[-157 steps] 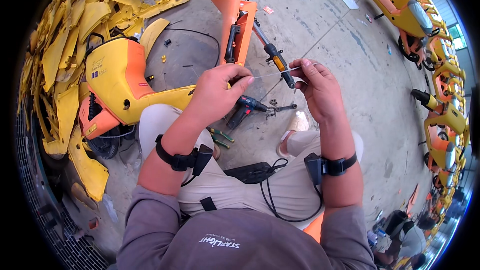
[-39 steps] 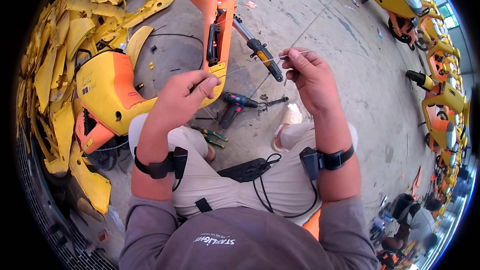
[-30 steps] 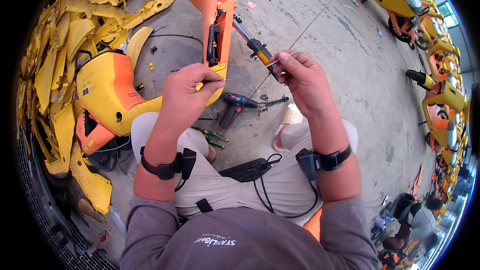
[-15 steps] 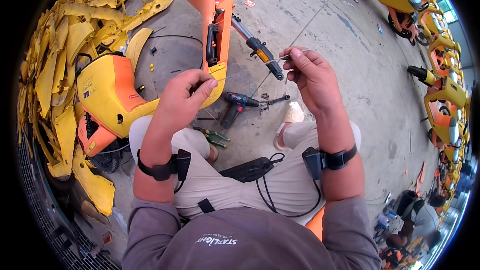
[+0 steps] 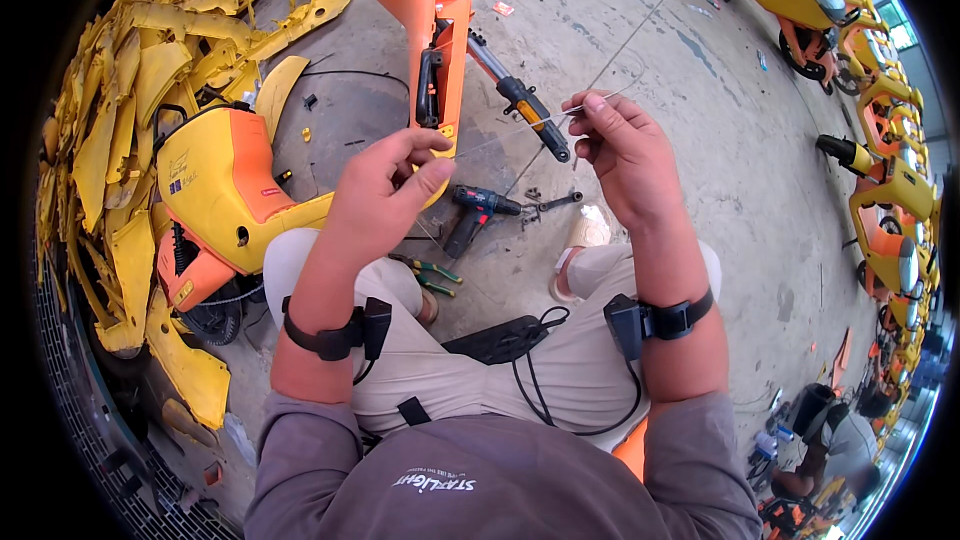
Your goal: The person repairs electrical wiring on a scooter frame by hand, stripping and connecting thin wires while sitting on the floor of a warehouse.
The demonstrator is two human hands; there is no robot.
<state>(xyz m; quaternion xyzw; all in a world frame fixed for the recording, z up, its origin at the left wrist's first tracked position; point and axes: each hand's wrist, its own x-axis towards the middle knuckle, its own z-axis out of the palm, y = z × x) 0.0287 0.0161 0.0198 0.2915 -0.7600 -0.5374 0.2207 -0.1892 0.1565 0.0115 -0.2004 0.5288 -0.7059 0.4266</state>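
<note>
A thin pale wire (image 5: 528, 127) stretches between my hands, above the floor and in front of my knees. My left hand (image 5: 392, 180) pinches one end of it between thumb and forefinger. Farther right and a bit higher, my right hand (image 5: 622, 155) has its thumb pressed on the wire against the fingers, and a short end sticks out past them. Behind the wire shows a dark front fork leg (image 5: 530, 110) of the yellow and orange scooter (image 5: 222, 165), which lies on its side to the left.
Between my feet lie a cordless drill (image 5: 480, 212), green-handled pliers (image 5: 432, 273) and small metal parts (image 5: 552, 202). Yellow plastic panels (image 5: 130, 120) are heaped at the left. Scooters (image 5: 885, 180) line the right side, where another person (image 5: 830, 450) sits low.
My left hand has moved slightly right, toward my right hand, still pinching the wire. My right hand has barely moved and keeps its grip.
</note>
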